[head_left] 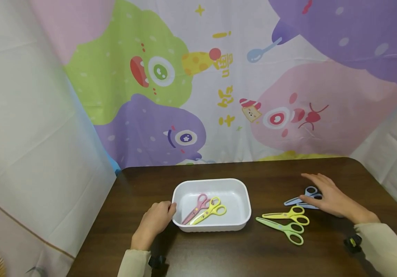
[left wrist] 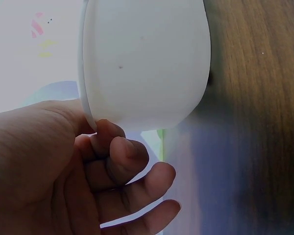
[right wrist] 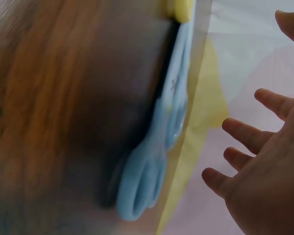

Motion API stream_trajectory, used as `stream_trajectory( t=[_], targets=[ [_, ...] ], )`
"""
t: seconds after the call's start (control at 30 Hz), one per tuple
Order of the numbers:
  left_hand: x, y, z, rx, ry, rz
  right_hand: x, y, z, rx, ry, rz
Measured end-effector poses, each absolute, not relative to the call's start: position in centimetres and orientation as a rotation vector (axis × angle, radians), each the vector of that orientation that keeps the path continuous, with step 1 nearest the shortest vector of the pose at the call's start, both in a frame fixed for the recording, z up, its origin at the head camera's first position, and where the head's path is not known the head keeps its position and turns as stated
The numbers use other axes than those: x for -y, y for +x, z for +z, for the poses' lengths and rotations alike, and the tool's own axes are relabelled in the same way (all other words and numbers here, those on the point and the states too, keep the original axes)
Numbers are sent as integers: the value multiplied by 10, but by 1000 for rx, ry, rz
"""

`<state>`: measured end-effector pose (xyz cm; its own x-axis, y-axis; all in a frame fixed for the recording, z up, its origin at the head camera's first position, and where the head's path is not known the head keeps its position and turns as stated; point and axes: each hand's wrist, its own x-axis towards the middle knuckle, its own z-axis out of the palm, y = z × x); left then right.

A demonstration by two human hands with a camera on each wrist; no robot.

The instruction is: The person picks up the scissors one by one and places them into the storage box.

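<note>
At the left end of a white plastic tray (head_left: 215, 227), my left hand (head_left: 156, 220) pinches the rim between thumb and curled forefinger; the other fingers bend loosely below it in the left wrist view. Inside the tray lie pink scissors (head_left: 195, 212) and yellow scissors (head_left: 208, 212), overlapping. Over on the right, my right hand (head_left: 331, 196) hovers above blue scissors (head_left: 292, 201), its fingers spread and holding nothing. It hides part of the blue handles in the head view. In the right wrist view the blue scissors (right wrist: 159, 117) lie apart from the fingers.
Between the tray and my right hand, another yellow pair of scissors (head_left: 281, 215) and a green pair (head_left: 283, 227) lie on the dark wooden table (head_left: 219, 256). A cartoon-print curtain (head_left: 226, 142) hangs behind the table's far edge.
</note>
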<state>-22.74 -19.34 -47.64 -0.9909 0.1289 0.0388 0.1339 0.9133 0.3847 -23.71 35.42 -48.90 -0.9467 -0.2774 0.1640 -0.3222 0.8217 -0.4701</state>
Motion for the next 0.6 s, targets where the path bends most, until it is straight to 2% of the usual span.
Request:
stream_trajectory(
  t=[0.3, 0.6],
  targets=[
    [194, -228, -477, 3060, -207, -612, -365, -239, -496, 2941, 437, 751],
    [194, -228, -477, 3064, -210, -615, -376, -244, -509, 2840, 566, 650]
  ],
)
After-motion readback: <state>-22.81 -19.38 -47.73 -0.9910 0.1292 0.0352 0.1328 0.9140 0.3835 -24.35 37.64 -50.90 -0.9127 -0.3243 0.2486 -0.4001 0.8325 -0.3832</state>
